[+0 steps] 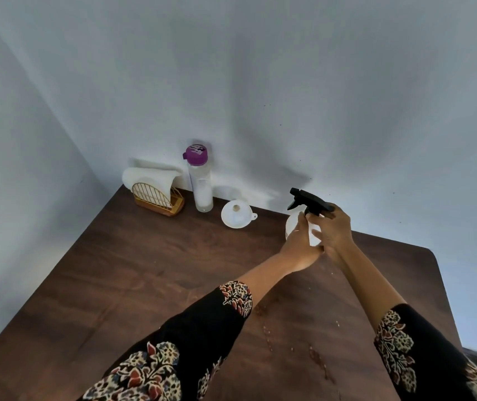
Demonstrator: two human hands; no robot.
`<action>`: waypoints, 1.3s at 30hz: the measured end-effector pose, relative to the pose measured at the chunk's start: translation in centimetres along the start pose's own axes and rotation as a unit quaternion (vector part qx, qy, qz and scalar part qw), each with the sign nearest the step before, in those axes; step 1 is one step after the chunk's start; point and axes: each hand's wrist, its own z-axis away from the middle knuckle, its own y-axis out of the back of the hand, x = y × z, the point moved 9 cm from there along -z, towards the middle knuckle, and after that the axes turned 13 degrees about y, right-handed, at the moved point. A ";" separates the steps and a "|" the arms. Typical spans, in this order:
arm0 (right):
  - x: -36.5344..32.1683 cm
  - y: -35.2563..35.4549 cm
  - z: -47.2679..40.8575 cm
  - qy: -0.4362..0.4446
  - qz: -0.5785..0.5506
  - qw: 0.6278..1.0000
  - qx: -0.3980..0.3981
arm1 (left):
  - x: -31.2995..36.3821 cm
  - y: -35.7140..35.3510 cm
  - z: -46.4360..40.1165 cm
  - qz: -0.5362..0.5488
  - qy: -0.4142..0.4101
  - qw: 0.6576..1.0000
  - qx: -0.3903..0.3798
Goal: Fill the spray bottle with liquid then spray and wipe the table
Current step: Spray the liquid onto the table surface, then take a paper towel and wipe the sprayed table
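The spray bottle (pixel 299 224) is white with a black trigger head (pixel 309 202), and it stands upright near the far edge of the dark wooden surface (pixel 144 270), close to the wall (pixel 260 82). Both hands are on it. The left hand (pixel 300 244) holds the white body from the left side, with the fingers curled around it, so its grip is closed on the bottle. The right hand (pixel 334 230) holds the bottle from the right, and its fingers reach up to the black trigger head at the neck; this grip is also closed around the bottle. The nozzle of the trigger head points to the left. Both arms wear black sleeves (pixel 202 328) with a flower pattern at the cuff. Just to the left of the bottle a white funnel (pixel 237 214) lies on the surface, apart from the bottle and with its wide mouth turned up. Further left, a tall clear bottle with a purple cap (pixel 201 180) stands upright against the wall, and it seems to have clear liquid inside. Beside it, in the corner, there is a small golden wire holder (pixel 157 198) with white paper napkins (pixel 147 176) in it. Small drops of liquid (pixel 266 331) lie on the surface near the person, between the two forearms.
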 end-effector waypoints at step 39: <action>-1.2 -25.9 9.8 0.058 0.167 0.945 -0.274 | -19.2 28.5 9.2 0.165 0.066 0.885 0.431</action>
